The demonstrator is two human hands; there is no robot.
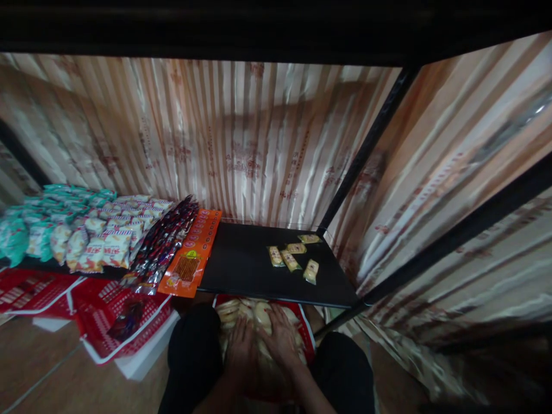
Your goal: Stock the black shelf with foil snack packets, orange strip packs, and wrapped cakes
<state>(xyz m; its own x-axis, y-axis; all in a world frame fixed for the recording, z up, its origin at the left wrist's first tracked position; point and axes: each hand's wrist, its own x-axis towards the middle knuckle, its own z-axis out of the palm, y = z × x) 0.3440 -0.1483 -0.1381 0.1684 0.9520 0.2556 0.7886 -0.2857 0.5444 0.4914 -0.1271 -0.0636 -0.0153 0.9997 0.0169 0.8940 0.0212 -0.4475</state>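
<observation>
Left hand (240, 345) and right hand (281, 342) side by side, palms down. Grip loose on both: fingers extended over pale packets (261, 313), none closed round one as far as visible; undersides hidden. Packets heaped in a red basket (307, 336), set between two dark-clad knees (194, 351), just in front of a black shelf (241, 270). On the shelf's right part, five small yellow packets (290, 261), loosely scattered, lying flat. Left of these, well apart: an orange packet (187, 267), then rows of dark shiny packs (161, 247), white packs (114, 247), green packs (15, 236). More red baskets (146, 322) below, at left. Striped curtain (259, 144) behind.
</observation>
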